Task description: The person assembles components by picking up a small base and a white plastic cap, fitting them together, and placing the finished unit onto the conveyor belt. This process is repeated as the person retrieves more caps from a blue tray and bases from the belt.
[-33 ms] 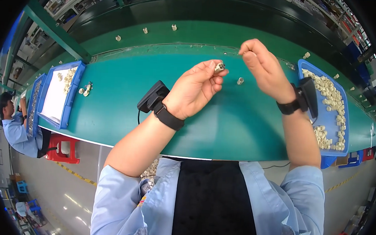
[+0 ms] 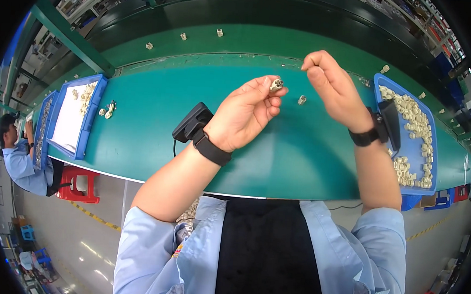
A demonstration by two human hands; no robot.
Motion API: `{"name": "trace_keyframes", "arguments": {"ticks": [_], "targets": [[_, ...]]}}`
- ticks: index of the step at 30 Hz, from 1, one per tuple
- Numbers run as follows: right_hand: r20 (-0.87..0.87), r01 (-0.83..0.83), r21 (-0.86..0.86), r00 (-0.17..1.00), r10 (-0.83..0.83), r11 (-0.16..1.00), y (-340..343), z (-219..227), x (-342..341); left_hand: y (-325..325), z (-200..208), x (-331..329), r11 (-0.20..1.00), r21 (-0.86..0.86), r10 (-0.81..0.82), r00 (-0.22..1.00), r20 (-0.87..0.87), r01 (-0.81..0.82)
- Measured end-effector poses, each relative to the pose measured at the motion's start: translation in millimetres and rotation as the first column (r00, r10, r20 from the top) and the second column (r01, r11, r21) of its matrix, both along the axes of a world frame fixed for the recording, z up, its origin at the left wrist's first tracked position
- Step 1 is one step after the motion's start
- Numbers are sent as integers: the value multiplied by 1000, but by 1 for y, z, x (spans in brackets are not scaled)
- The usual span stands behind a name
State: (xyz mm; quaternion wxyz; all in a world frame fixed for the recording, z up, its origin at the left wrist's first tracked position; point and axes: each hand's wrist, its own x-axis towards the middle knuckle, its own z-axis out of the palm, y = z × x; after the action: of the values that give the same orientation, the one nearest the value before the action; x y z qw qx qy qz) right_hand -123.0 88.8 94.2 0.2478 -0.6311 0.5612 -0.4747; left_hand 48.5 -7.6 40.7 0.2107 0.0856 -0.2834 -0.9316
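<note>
1. Left hand (image 2: 247,112), upper middle of the frame: thumb and fingers pinch a small cream cylindrical part (image 2: 276,85), its dark end showing, as in the earlier frame.
2. Right hand (image 2: 336,94), upper right of centre: raised, fingers bent; whether its grip holds anything, I cannot tell. Its pose is nearly unchanged.
3. A loose cream part (image 2: 302,100) remains on the green bench (image 2: 277,171), between the hands.
4. The blue tray (image 2: 414,149) of cream parts, right of frame, looks the same.
</note>
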Motion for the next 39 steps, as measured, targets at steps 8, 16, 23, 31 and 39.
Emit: {"name": "trace_keyframes", "arguments": {"ticks": [8, 16, 23, 31, 39], "targets": [[-43, 6, -66, 999, -9, 998, 39, 8, 37, 42, 13, 24, 991, -69, 115, 993, -33, -117], [-10, 75, -84, 997, -76, 994, 65, 7, 59, 59, 11, 34, 931, -284, 197, 971, -138, -229], [135, 94, -120, 988, -78, 988, 70, -1, 63, 66, 10, 37, 843, -421, 278, 941, -195, -336], [66, 99, -91, 993, -94, 991, 74, -1, 69, 66, 2, 39, 657, -601, 341, 891, -301, -455], [190, 70, -68, 980, -56, 995, 64, -13, 71, 54, -7, 43, 167, -833, 386, 813, -437, -527]]}}
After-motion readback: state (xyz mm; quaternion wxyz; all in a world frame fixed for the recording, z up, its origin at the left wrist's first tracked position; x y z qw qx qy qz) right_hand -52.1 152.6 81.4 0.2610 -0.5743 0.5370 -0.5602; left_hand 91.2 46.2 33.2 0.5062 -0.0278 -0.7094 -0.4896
